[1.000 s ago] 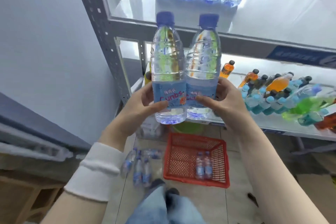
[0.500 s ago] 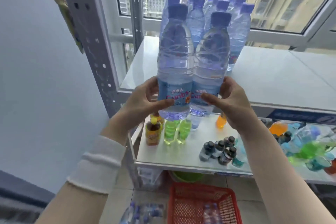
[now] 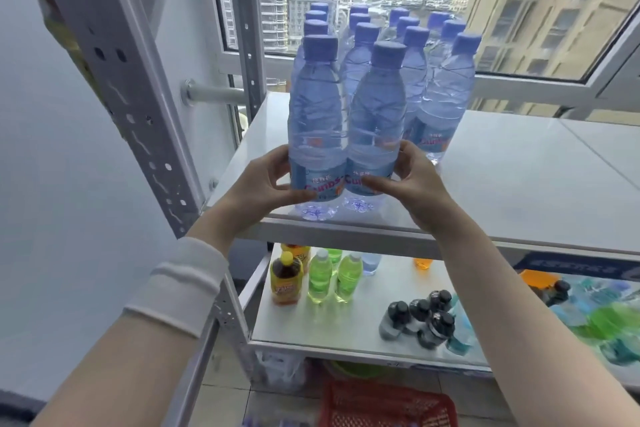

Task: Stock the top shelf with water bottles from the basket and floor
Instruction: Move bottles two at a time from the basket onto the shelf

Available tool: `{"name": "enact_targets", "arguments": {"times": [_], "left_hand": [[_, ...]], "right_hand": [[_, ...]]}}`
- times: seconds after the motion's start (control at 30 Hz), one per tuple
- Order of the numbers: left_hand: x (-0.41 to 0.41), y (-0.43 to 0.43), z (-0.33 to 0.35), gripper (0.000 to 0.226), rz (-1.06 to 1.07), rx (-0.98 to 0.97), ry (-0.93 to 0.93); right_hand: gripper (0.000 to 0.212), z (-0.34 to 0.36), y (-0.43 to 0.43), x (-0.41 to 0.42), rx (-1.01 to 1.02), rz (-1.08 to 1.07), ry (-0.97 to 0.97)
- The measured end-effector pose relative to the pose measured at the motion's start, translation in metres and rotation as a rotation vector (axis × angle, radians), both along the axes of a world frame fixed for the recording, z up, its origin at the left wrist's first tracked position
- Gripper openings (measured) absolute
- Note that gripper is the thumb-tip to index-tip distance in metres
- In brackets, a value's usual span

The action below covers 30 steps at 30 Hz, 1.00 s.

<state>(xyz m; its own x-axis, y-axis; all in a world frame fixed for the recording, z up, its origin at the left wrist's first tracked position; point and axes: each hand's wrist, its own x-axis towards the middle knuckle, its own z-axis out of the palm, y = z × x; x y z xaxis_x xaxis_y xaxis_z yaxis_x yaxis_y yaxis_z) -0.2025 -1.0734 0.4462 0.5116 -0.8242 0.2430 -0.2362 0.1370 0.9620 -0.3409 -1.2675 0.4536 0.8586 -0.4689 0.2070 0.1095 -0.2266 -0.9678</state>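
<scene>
Two clear water bottles with blue caps stand side by side at the front edge of the white top shelf [image 3: 502,184]. My left hand [image 3: 263,184] grips the left bottle [image 3: 317,121] at its label. My right hand [image 3: 412,184] grips the right bottle [image 3: 377,125] the same way. Behind them several more water bottles [image 3: 446,90] stand in rows on the shelf. The red basket [image 3: 384,406] shows at the bottom edge, on the floor below the shelves.
A grey perforated shelf post [image 3: 114,80] rises at the left. The lower shelf [image 3: 363,319] holds a brown drink bottle [image 3: 285,281], two green bottles [image 3: 320,279], dark-capped bottles [image 3: 422,322] and a heap of coloured bottles at the right. A window stands behind the shelf.
Both hands have lifted the two bottles from below shelf height up onto the front of the top shelf. My view has risen with them.
</scene>
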Motion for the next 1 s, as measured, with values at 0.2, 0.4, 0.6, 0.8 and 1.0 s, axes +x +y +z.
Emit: {"name": "enact_targets", "arguments": {"times": [0.2,0.4,0.6,0.8,1.0], "left_hand": [[0.007,-0.002,-0.004,0.072,0.006,0.008,0.003],[0.015,-0.006,-0.007,0.071,0.040,0.041,-0.011],[0.029,-0.013,0.000,0.059,0.080,0.165,-0.125],[0.035,-0.017,0.005,0.053,0.227,0.226,-0.331],[0.031,-0.022,0.002,0.061,0.305,0.188,-0.295]], "right_hand": [[0.063,-0.009,-0.005,0.010,0.036,0.036,-0.024],[0.063,-0.012,-0.010,0.012,0.014,0.063,0.008],[0.056,-0.007,-0.012,0.014,-0.128,-0.024,0.046],[0.054,-0.009,-0.010,0.019,-0.113,-0.101,-0.011],[0.052,-0.013,-0.005,0.027,-0.149,-0.199,-0.074]]}}
